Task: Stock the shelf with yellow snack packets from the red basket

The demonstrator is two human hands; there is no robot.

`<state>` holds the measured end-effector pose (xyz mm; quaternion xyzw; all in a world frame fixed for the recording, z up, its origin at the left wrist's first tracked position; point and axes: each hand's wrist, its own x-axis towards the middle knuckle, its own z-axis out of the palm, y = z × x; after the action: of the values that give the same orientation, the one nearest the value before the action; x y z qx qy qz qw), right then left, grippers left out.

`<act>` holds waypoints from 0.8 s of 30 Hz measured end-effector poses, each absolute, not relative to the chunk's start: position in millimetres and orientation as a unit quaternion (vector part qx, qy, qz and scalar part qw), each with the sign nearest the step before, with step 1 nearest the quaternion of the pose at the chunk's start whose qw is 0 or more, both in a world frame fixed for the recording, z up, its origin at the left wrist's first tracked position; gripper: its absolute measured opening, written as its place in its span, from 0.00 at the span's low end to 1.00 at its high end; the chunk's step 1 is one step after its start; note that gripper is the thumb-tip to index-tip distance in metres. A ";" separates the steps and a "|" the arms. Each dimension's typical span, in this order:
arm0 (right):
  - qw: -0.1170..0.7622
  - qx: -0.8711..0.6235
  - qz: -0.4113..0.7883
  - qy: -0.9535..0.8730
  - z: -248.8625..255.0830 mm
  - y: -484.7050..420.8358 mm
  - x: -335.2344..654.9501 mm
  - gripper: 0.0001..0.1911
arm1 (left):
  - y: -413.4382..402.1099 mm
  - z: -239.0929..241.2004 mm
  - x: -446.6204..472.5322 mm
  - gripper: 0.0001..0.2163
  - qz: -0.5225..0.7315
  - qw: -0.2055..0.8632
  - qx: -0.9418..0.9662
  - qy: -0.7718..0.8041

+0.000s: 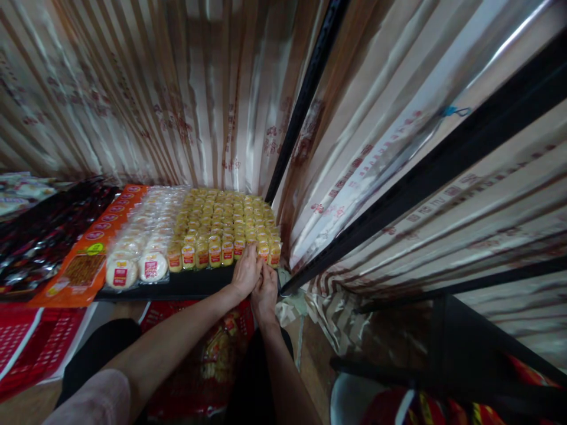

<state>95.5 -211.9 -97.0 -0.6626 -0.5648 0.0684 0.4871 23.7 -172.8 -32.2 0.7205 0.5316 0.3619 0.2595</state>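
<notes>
Hands at the front row: we see our left hand (245, 273) and right hand (264, 290) together, their grip closed on a yellow packet (262, 252) at the black shelf (186, 285) edge beside white round cakes (133, 268).

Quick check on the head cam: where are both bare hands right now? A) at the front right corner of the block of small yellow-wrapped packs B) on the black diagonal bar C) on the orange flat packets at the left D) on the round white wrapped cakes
A: the left hand and right hand meet at the front row of the small yellow-wrapped packs, near the block's right corner, well clear of the round white wrapped cakes.
</notes>
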 end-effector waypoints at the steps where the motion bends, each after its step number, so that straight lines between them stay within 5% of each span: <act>1: 0.486 -0.664 0.068 -0.565 -97.5 -211.7 95.8 0.23 | -174.5 -34.5 23.0 0.17 0.367 0.260 0.720 0.529; 24: 0.470 -0.676 0.078 -0.562 -95.0 -213.8 96.8 0.27 | -170.1 -53.9 18.2 0.14 0.336 0.257 0.764 0.487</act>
<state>96.8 -213.8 -95.0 -0.6758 -0.5623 0.0775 0.4702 18.2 -170.1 -53.9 0.7642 0.4866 0.3360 0.2575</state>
